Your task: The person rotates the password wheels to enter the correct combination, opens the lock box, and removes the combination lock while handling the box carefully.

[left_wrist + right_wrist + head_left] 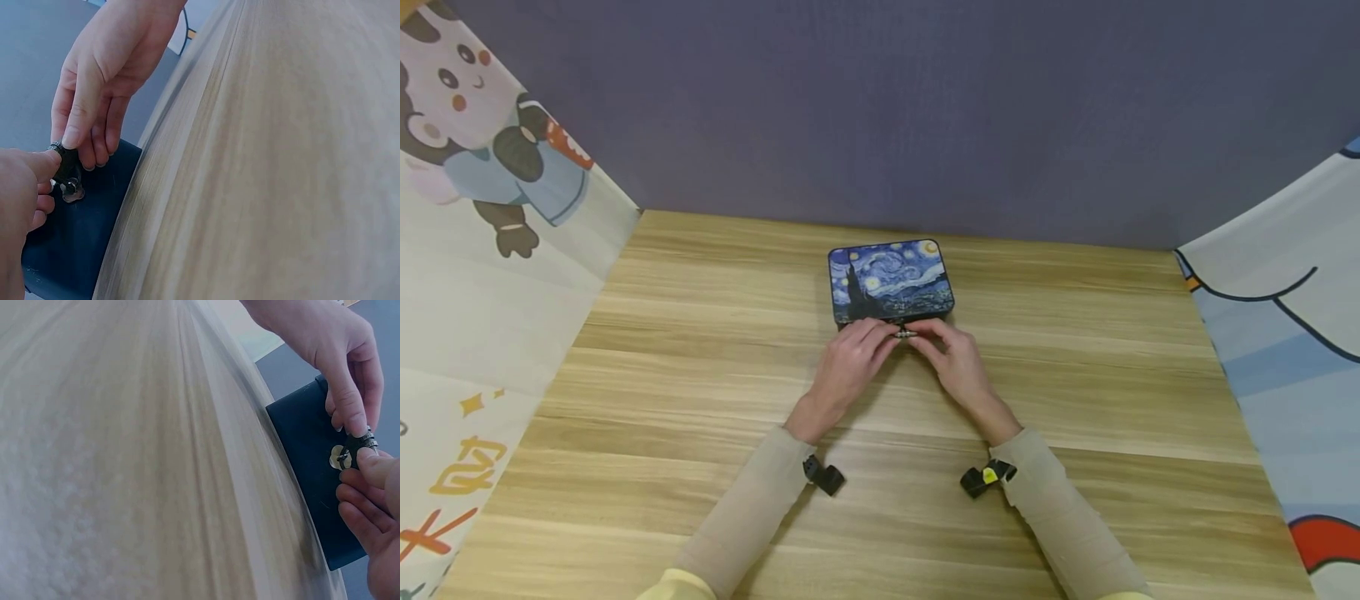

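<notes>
Fingers (pixel 874 335), left hand (pixel 844 360) and right hand (pixel 961 363), pinch our lock (pixel 906 333); likely light, rigid, slick; we'd favour its ends.

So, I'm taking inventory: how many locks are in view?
1: the lock at the front of the box, pinched by the left hand and right hand. Any behind the box would be hidden.

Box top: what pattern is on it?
The box top shows a swirling blue night sky with yellow spots, best seen in the head view.
</notes>
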The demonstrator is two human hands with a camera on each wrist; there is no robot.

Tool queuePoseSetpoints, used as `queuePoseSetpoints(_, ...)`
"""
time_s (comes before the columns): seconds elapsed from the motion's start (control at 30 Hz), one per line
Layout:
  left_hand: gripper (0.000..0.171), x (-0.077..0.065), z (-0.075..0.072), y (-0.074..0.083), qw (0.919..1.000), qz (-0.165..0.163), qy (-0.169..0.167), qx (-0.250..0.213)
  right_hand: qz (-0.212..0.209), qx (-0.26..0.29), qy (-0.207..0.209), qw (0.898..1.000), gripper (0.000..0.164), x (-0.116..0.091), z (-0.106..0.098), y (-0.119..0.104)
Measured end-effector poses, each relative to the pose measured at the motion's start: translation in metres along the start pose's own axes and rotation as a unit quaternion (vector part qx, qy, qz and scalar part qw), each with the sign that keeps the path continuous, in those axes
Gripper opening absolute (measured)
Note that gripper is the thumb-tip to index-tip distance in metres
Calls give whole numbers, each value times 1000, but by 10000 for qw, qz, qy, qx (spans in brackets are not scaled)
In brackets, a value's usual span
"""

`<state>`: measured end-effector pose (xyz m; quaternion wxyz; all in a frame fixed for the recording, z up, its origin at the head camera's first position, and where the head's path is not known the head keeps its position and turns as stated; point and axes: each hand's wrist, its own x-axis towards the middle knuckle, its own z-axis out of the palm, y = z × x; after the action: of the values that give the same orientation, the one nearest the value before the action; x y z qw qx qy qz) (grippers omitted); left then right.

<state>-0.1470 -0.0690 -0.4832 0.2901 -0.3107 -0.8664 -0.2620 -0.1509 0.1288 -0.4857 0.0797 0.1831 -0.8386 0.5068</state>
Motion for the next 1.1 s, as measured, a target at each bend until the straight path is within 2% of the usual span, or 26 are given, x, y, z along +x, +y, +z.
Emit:
queuePoseSetpoints(0.2,15,0,0,0,10000,-41,-47,26,-89,1,33,10000,19,0,0,1)
queuePoseSetpoints(0.63,16,0,0,0,9999,-88,-87,73,-14,-47,-17,10000,19,0,0,1)
queuePoseSetpoints(1.1,17,-1,2,-1,10000,-20,10,49,23,-8,-25,10000,20,1,0,1)
